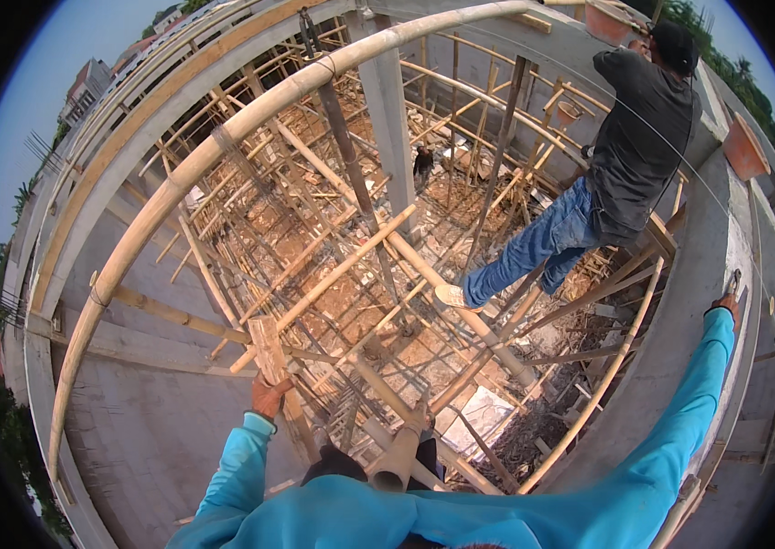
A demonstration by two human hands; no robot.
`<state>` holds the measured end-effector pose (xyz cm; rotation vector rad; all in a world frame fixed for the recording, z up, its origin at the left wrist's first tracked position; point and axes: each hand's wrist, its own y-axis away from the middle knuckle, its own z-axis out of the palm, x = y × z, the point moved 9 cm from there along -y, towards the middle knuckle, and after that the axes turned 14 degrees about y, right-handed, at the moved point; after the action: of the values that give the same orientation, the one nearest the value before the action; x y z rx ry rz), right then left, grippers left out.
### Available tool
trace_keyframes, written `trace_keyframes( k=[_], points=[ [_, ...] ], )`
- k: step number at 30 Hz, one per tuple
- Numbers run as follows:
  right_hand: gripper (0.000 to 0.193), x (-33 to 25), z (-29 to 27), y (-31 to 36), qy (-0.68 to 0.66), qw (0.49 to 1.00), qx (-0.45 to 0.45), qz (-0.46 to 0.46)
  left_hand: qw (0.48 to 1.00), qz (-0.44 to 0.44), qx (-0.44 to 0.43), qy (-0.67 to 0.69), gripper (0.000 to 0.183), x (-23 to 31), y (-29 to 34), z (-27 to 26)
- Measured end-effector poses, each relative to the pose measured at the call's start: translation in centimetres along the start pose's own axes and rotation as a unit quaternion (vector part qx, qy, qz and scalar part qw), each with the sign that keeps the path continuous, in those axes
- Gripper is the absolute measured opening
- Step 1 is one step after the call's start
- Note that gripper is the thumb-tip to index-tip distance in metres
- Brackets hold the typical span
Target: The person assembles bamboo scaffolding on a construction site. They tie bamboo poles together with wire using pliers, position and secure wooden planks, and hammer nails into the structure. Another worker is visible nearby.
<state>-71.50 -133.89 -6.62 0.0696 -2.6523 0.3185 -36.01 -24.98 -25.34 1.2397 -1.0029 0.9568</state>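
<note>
My left hand (pixel 270 395) is wrapped round an upright wooden plank (pixel 266 346) on the left, among the bamboo poles. My right arm stretches far out to the right, along the top of a grey concrete wall (pixel 694 293). At its end my right hand (pixel 728 306) is closed on a small trowel (pixel 735 278), whose metal part points away from me against the wall. Around the trowel the wall's surface looks paler and freshly smeared. Both my sleeves are blue.
A co-worker (pixel 639 137) stands on a bamboo pole (pixel 424 261) at the far right, facing the wall. Orange tubs (pixel 746 151) rest on the wall tops. A thick curved bamboo pole (pixel 214 146) spans the left. Below, scaffolding poles cross above rubble-strewn ground (pixel 337 293).
</note>
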Motion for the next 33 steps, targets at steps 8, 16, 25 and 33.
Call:
trace_keyframes(
  k=[8, 16, 25, 33],
  points=[
    [0.041, 3.5, 2.7, -2.7, -0.444, 0.892, 0.081, 0.028, 0.997, 0.006, -0.039, -0.064, 0.047, 3.3, -1.0, 4.2],
    [0.044, -2.5, -17.0, 23.2, -0.859, 0.482, -0.073, -0.157, 0.990, 0.118, -0.075, -0.031, 0.051, 17.5, -3.0, 7.1],
    [0.033, -17.6, -34.1, 59.0, -0.543, 0.640, -0.175, -0.514, 0.961, 0.221, -0.145, 0.083, 0.053, 29.5, -0.3, 4.1],
    [0.050, -20.5, -40.5, 81.3, -0.368, 0.385, -0.458, -0.712, 0.950, 0.263, -0.169, -0.003, 0.063, 34.3, 3.7, -3.2]
  ],
)
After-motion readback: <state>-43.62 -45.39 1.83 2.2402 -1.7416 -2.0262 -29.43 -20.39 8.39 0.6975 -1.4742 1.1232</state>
